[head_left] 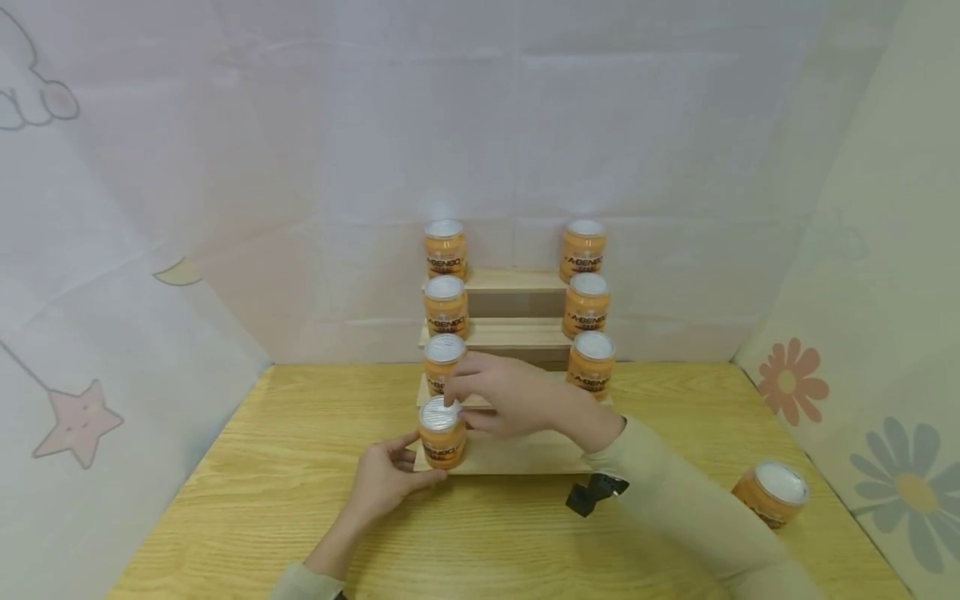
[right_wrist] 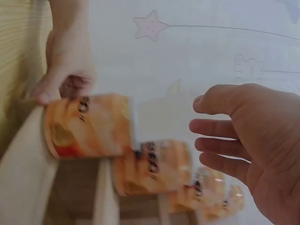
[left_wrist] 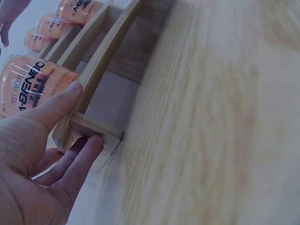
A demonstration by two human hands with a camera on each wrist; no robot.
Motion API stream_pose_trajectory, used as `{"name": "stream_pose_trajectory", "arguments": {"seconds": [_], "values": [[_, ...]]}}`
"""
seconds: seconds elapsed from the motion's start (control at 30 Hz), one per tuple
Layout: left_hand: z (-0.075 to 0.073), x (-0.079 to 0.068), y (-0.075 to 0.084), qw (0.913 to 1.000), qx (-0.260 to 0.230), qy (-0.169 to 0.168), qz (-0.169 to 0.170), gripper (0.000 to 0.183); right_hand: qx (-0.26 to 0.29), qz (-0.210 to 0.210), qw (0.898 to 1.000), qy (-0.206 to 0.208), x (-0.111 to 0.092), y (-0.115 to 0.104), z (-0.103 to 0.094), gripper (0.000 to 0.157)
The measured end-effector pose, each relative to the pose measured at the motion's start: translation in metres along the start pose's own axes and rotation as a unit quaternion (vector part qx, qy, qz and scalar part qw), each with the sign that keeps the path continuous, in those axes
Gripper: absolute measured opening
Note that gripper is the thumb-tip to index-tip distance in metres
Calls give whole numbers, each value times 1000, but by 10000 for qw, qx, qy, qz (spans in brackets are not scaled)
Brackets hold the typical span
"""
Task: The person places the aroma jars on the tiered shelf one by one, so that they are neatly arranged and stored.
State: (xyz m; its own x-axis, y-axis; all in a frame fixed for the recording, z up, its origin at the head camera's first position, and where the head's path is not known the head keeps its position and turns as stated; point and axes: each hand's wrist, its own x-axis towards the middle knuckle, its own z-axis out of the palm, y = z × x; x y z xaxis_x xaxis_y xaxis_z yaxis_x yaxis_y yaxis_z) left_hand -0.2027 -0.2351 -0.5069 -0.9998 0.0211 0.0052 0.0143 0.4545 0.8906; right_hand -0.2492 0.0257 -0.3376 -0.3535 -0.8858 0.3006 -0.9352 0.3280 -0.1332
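A stepped wooden display rack (head_left: 517,454) bears orange cans with silver lids, a column at its left end and another at its right. My left hand (head_left: 381,479) grips the front left corner of the lowest step. In the left wrist view its thumb (left_wrist: 70,96) lies along the step's front edge, beside the lowest left can (left_wrist: 35,86), and the fingertips press the end piece beneath. My right hand (head_left: 506,396) hovers just above and beside that front can (head_left: 442,442). The right wrist view shows its fingers (right_wrist: 215,126) loosely extended, apart from the cans, holding nothing.
One more orange can (head_left: 772,496) stands at the right of the wooden table (head_left: 300,425). The right column's lowest can (head_left: 592,367) is on the second step. A patterned white cloth (head_left: 360,167) hangs behind and at both sides. A black strap end (head_left: 595,494) hangs at the right wrist.
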Motion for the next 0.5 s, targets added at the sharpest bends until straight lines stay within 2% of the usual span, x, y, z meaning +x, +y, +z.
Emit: {"name": "stream_pose_trajectory", "arguments": {"seconds": [0.2,0.4,0.5], "values": [[1,0,1,10000,31,52,-69,87,-360,144,9992,91,-32,10,-43,12],[1,0,1,9999,43,72,-101,87,-646,198,9970,370,-75,28,-68,13],[1,-1,1,9999,55,64,-86,87,-1014,477,9928,425,-102,34,-77,16]]}}
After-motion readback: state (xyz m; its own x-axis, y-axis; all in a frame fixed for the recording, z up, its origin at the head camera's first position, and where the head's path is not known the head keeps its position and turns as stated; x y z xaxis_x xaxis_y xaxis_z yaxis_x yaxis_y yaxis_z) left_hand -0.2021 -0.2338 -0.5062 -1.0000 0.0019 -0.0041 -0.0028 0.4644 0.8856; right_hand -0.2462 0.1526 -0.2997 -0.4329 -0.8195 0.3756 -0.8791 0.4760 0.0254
